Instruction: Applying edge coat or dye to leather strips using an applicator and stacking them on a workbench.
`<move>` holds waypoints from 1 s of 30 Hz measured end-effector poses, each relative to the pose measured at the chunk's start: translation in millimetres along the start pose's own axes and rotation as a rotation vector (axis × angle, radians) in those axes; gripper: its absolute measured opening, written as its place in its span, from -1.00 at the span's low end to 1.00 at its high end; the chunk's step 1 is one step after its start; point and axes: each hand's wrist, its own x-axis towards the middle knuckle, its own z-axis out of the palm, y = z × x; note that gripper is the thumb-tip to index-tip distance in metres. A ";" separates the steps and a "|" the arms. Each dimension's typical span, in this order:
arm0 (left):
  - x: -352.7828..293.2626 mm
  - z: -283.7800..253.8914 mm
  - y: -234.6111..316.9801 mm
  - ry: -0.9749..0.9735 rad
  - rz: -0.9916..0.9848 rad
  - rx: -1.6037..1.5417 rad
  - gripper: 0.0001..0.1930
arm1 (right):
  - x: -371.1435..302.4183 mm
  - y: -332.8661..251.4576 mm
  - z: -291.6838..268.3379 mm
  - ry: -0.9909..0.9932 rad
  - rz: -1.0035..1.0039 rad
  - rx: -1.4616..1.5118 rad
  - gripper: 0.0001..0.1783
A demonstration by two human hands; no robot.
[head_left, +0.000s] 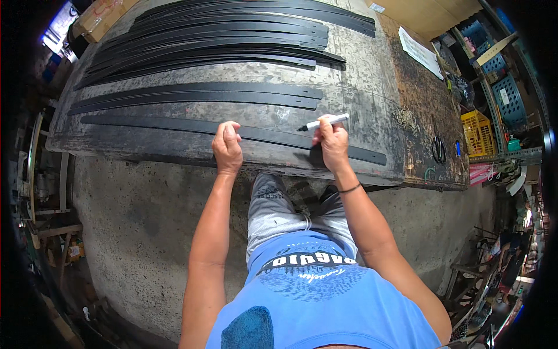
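Note:
My right hand (333,144) grips a white marker (334,120); its dark tip points left, above a long black strip (273,135). This strip lies along the near side of the worktable (192,142), and its right end passes behind my right wrist. My left hand (226,145) is closed over the strip's left part, thumb side up. Whether it touches the strip, and what its fingers hold, stays hidden. Just beyond lies a pair of similar black strips (232,94), side by side. Farther back, many more are gathered in a loose stack (221,43).
A paper sheet (419,52) rests on the table's brown right part. Nearer are a tangle of string (405,118), a black coil (438,150) and a small blue item (458,148). Shelving with a yellow crate (478,134) stands at right; a cardboard box (103,18) sits far left.

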 end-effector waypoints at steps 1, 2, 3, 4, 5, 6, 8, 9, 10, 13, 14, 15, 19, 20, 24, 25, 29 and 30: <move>-4.2 -2.6 5.4 -0.039 -0.033 -0.055 -0.67 | -7.1 -3.5 -7.6 -0.021 -0.007 0.044 -0.78; -14.2 -2.1 12.6 -0.042 -0.029 -0.053 -0.67 | -16.8 -6.5 -14.9 -0.014 -0.024 0.026 -0.77; -29.1 4.1 23.2 -0.149 -0.100 -0.195 -0.67 | -28.8 -12.1 -22.7 -0.022 -0.040 0.011 -0.75; -43.6 10.9 33.8 -0.257 -0.173 -0.337 -0.66 | -40.9 -18.5 -27.8 -0.029 -0.055 -0.005 -0.73; -57.5 17.3 44.4 -0.359 -0.236 -0.387 -0.64 | -53.2 -23.7 -30.2 -0.022 -0.057 0.001 -0.73; -69.3 25.1 54.5 -0.464 -0.302 -0.440 -0.61 | -66.0 -29.9 -33.0 -0.046 -0.060 0.031 -0.71; -85.1 37.4 72.0 -0.620 -0.350 -0.474 -0.54 | -78.2 -41.6 -36.9 -0.054 -0.060 0.064 -0.70; -89.9 44.2 72.7 -0.667 -0.302 -0.500 -0.41 | -84.8 -47.9 -36.9 -0.076 -0.054 0.083 -0.69; -92.8 47.4 74.0 -0.685 -0.311 -0.501 -0.41 | -89.6 -53.1 -35.8 -0.098 -0.048 0.100 -0.69; -97.3 58.2 78.9 -0.766 -0.376 -0.584 -0.24 | -98.1 -61.5 -37.0 -0.098 -0.083 0.132 -0.77; -98.6 61.6 81.7 -0.791 -0.374 -0.586 -0.24 | -100.8 -63.5 -40.2 -0.122 -0.098 0.096 -0.78; -99.1 65.6 84.6 -0.807 -0.375 -0.594 -0.25 | -103.0 -65.1 -45.4 -0.120 -0.073 0.063 -0.80; -104.3 69.1 95.0 -0.869 -0.332 -0.593 -0.37 | -117.3 -65.8 -46.3 -0.150 -0.021 0.016 -0.83; -106.5 71.7 96.3 -0.904 -0.320 -0.572 -0.44 | -122.0 -66.9 -47.3 -0.171 -0.011 0.042 -0.84; -112.4 65.3 87.7 -1.053 -0.484 -0.537 -0.63 | -131.8 -62.5 -72.2 -0.300 -0.187 -0.070 -0.68; -111.6 64.2 92.3 -1.070 -0.366 -0.388 -0.69 | -130.8 -68.5 -84.8 -0.244 -0.183 -0.021 -0.60; -102.1 67.3 108.4 -1.080 -0.162 -0.103 -0.78 | -117.9 -99.2 -132.0 0.090 -0.414 0.128 -0.49; -101.1 71.1 112.9 -1.075 -0.130 -0.022 -0.79 | -115.7 -100.9 -132.7 0.196 -0.454 0.115 -0.52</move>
